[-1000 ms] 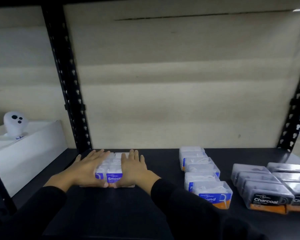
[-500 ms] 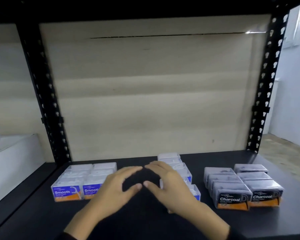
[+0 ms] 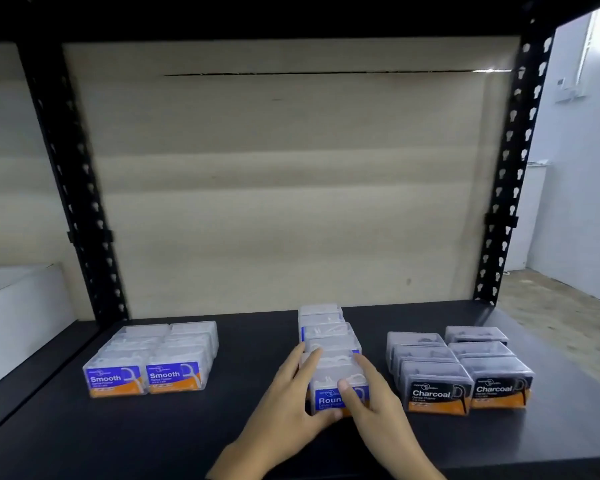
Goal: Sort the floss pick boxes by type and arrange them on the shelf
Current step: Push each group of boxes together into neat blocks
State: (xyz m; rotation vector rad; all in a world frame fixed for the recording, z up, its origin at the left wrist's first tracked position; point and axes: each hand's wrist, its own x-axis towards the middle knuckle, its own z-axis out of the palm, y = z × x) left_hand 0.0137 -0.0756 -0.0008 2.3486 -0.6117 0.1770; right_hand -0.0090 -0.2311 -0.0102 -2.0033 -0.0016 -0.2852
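Three groups of clear floss pick boxes stand on the black shelf [image 3: 194, 434]. Two rows of Smooth boxes [image 3: 153, 358] are at the left, and two rows of Charcoal boxes [image 3: 458, 368] at the right. A single, slightly uneven row of Round boxes [image 3: 326, 329] runs front to back in the middle. My left hand [image 3: 288, 403] presses flat against the left side of that row's front boxes, thumb at the front box's lower edge. My right hand [image 3: 378, 400] presses along the right side, with its thumb on the front label.
Black perforated uprights stand at the back left [image 3: 80, 209] and back right [image 3: 506, 188], with a beige back panel [image 3: 274, 202] between them. A white box [image 3: 14, 320] sits beyond the left upright. Bare shelf lies between the groups and along the front edge.
Both hands left the Smooth boxes, crossed to the right and now flank the front of the Round row. The view swung right with them.
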